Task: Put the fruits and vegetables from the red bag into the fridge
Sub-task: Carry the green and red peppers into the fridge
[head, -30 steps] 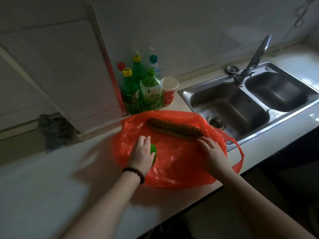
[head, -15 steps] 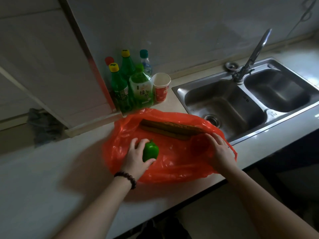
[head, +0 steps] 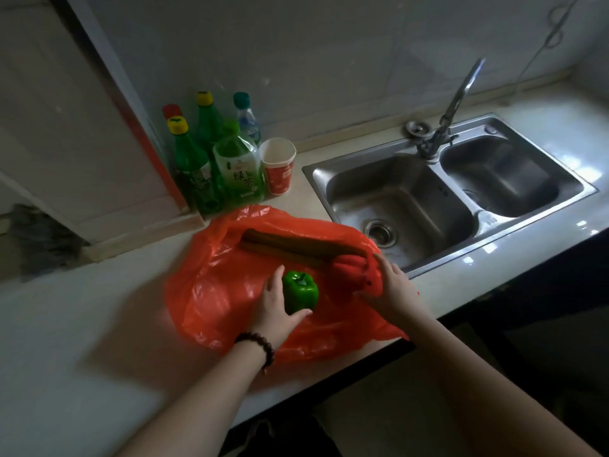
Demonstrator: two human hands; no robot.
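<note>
Near the front edge of the pale countertop (head: pixel 82 324), a crumpled red-orange thin plastic bag (head: pixel 214 291) lies spread out, its front part reaching the counter's edge. Over the bag, the left hand (head: pixel 273 308), with a dark beaded bracelet (head: pixel 258 346) on its wrist, is wrapped around a glossy green bell pepper (head: pixel 300 291), fingers on the pepper's left side and thumb curled under its near side; the pepper's stem end faces up. Whether the pepper is lifted clear of the bag or touching it cannot be told. The right hand (head: pixel 390 291) is closed on a bunched fold of the bag's right side, with a rounded red shape (head: pixel 349 267) showing through the plastic just beside its fingers. Through the film at the bag's far side lie long dark cucumber-like vegetables (head: pixel 296 247), running left to right.

Beyond the bag, towards the counter's back edge, stands a cluster of green plastic bottles (head: pixel 211 166) with yellow, red and teal caps, and just beside them on the right a red-and-white paper cup (head: pixel 278 166), upright. To the right, a stainless steel double sink (head: pixel 431 179) is set into the counter, with a metal tap (head: pixel 451 110) at its back between the two basins. A white cabinet panel (head: pixel 82 127) stands at the counter's left, against the bottles. A grey cloth (head: pixel 43 239) lies by the far left edge.
</note>
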